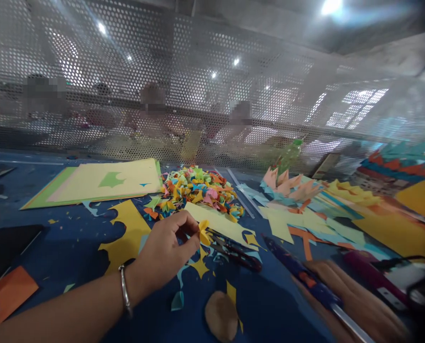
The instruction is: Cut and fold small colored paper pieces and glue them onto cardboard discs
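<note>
My left hand [169,247], a bracelet on its wrist, pinches a small yellow folded paper piece [204,233] between thumb and fingertips. Right behind that piece lies a pair of dark scissors [237,255], beside a pale yellow paper strip [219,224]. At the lower right my right hand [351,300], blurred, is closed on a dark blue pen-like tool [298,269] with an orange mark, its tip pointing up and left. Behind my left hand rises a heap of small colourful folded papers [201,190]. A round brown piece [221,315] lies near the front.
Stacked paper sheets [123,178] lie at the back left. A yellow cut sheet [126,238] is beside my left arm, a black object [8,247] farther left. Paper pieces [312,219] and a purple tool [372,276] are on the right. Perforated screen [198,95] stands behind.
</note>
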### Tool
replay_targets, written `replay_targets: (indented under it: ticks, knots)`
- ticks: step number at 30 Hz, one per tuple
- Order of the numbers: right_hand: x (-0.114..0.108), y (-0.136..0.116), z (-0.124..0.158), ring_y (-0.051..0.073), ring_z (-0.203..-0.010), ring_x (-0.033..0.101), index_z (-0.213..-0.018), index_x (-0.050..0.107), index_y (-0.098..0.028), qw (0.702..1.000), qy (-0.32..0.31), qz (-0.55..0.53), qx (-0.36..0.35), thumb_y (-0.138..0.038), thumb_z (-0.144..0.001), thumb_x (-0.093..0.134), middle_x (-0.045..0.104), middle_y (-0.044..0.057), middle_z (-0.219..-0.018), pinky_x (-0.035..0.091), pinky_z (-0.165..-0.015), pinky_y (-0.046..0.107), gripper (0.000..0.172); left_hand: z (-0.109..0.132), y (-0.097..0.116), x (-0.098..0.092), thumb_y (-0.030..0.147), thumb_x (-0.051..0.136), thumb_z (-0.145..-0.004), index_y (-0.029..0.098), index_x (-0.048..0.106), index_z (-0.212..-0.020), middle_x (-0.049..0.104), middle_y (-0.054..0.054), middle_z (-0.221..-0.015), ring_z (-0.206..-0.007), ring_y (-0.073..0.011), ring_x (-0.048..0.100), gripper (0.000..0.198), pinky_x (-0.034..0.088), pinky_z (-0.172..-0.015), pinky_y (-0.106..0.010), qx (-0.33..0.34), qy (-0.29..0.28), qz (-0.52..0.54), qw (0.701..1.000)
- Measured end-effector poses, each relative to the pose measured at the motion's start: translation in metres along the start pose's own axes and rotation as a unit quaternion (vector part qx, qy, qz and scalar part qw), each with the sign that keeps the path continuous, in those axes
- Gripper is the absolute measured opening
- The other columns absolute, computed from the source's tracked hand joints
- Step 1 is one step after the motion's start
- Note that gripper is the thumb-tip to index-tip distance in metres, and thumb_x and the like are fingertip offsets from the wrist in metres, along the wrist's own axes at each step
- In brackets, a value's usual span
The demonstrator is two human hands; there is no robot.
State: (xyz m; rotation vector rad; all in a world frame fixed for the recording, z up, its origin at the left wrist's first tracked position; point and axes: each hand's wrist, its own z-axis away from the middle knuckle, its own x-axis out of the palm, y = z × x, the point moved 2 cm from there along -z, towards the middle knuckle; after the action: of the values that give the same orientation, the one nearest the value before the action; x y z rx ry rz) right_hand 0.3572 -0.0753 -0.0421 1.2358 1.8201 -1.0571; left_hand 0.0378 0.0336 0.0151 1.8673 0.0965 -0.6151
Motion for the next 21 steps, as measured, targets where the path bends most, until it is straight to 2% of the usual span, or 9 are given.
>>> replay_targets:
  ticks: [2, 5, 7, 10, 14, 16, 18, 21]
  knots:
    - [-0.004, 0.0, -0.011, 0.029, -0.095, 0.065, -0.114, 0.053, -0.024, 0.997, -0.026, 0.077, -0.015, -0.023, -0.077, 0.052, 0.065, 0.01, -0.11, 0.055, -0.076, 0.037, 0.037, -0.001, -0.001, 0.0, 0.016, 0.052, -0.073, 0.019, 0.052, -0.072, 0.052, 0.004, -0.062, -0.056, -0.0104, 0.049, 0.003, 0.037, -0.048, -0.02, 0.0, 0.003, 0.005, 1.0]
    - [-0.006, -0.001, -0.024, 0.031, -0.093, 0.066, -0.105, 0.056, -0.021, 0.989, -0.038, 0.137, -0.049, -0.017, -0.068, 0.052, 0.066, 0.013, -0.105, 0.055, -0.073, 0.041, 0.037, -0.002, -0.005, 0.0, 0.018, 0.053, -0.074, 0.019, 0.054, -0.075, 0.054, 0.003, -0.065, -0.058, -0.0107, 0.05, 0.002, 0.039, -0.051, -0.021, 0.002, 0.011, 0.013, 1.0]
    - [-0.005, 0.001, -0.029, 0.03, -0.091, 0.066, -0.099, 0.058, -0.021, 0.986, -0.053, 0.142, -0.068, -0.016, -0.067, 0.053, 0.067, 0.012, -0.101, 0.056, -0.071, 0.04, 0.033, -0.002, -0.007, 0.0, 0.019, 0.053, -0.076, 0.019, 0.056, -0.077, 0.056, 0.002, -0.067, -0.059, -0.0109, 0.051, 0.004, 0.041, -0.054, -0.022, 0.004, 0.011, 0.018, 1.0]
    - [-0.003, 0.011, -0.03, 0.03, -0.096, 0.066, -0.103, 0.06, -0.021, 0.983, -0.074, 0.144, -0.083, -0.018, -0.069, 0.056, 0.068, 0.011, -0.106, 0.056, -0.077, 0.041, 0.034, -0.002, -0.008, 0.0, 0.019, 0.053, -0.077, 0.019, 0.059, -0.08, 0.059, 0.001, -0.069, -0.06, -0.0112, 0.053, 0.006, 0.043, -0.056, -0.023, 0.015, 0.008, 0.016, 1.0]
    - [-0.012, 0.016, -0.031, 0.031, -0.103, 0.063, -0.11, 0.062, -0.023, 0.982, -0.1, 0.119, -0.103, -0.033, -0.076, 0.062, 0.066, 0.01, -0.114, 0.052, -0.086, 0.045, 0.036, -0.002, -0.008, -0.001, 0.019, 0.053, -0.078, 0.019, 0.06, -0.079, 0.062, 0.0, -0.07, -0.06, -0.0114, 0.054, 0.007, 0.043, -0.056, -0.023, 0.026, 0.01, -0.002, 1.0]
    - [-0.021, 0.0, -0.038, 0.03, -0.104, 0.062, -0.112, 0.062, -0.025, 0.984, -0.1, 0.087, -0.116, -0.035, -0.079, 0.061, 0.066, 0.009, -0.114, 0.051, -0.087, 0.044, 0.035, -0.002, -0.008, -0.001, 0.019, 0.053, -0.077, 0.02, 0.06, -0.079, 0.063, 0.0, -0.071, -0.06, -0.0113, 0.054, 0.007, 0.043, -0.055, -0.023, 0.029, 0.011, -0.007, 0.999]
    - [-0.026, -0.029, -0.05, 0.027, -0.103, 0.062, -0.11, 0.062, -0.026, 0.986, -0.108, 0.048, -0.114, -0.032, -0.084, 0.055, 0.066, 0.008, -0.111, 0.051, -0.085, 0.041, 0.028, -0.002, -0.008, 0.0, 0.019, 0.053, -0.078, 0.02, 0.06, -0.08, 0.062, 0.001, -0.07, -0.06, -0.0113, 0.054, 0.007, 0.042, -0.054, -0.022, 0.028, 0.012, -0.011, 0.999]
    - [-0.023, -0.077, -0.073, 0.022, -0.087, 0.064, -0.101, 0.063, -0.024, 0.981, -0.154, 0.001, -0.121, -0.027, -0.09, 0.047, 0.067, 0.007, -0.097, 0.052, -0.075, 0.035, 0.02, -0.001, -0.008, 0.0, 0.021, 0.053, -0.078, 0.02, 0.061, -0.082, 0.062, 0.001, -0.069, -0.06, -0.0114, 0.055, 0.008, 0.043, -0.054, -0.022, 0.028, 0.012, -0.018, 0.999]
